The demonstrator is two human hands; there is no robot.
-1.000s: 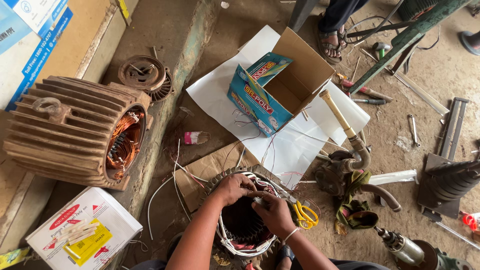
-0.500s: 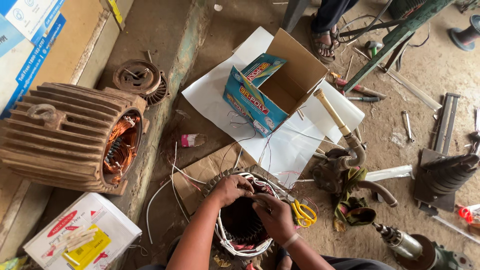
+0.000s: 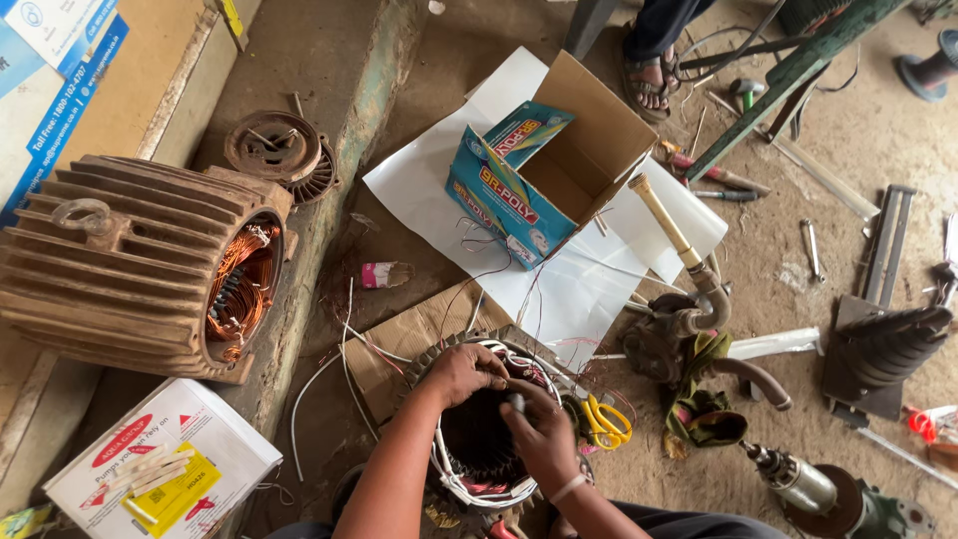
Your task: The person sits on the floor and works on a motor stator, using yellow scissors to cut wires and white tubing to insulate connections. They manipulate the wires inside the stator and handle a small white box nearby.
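A round motor stator (image 3: 477, 487) with white-sleeved and red wires around its rim sits on the floor between my arms. My left hand (image 3: 465, 371) rests on the stator's upper rim, fingers curled over the windings. My right hand (image 3: 540, 431) is inside the bore, pinching a small pale piece against the inner wall. Yellow-handled scissors (image 3: 602, 420) lie just right of the stator.
A finned motor housing with copper windings (image 3: 140, 262) lies at left, above a white carton (image 3: 165, 464). An open cardboard box (image 3: 554, 165) sits on white paper sheets (image 3: 559, 284). A pump with a hose (image 3: 689, 314), hand tools and another person's sandalled foot (image 3: 649, 80) lie to the right.
Both hands stay on the stator, with only small finger shifts. The view has drifted slightly.
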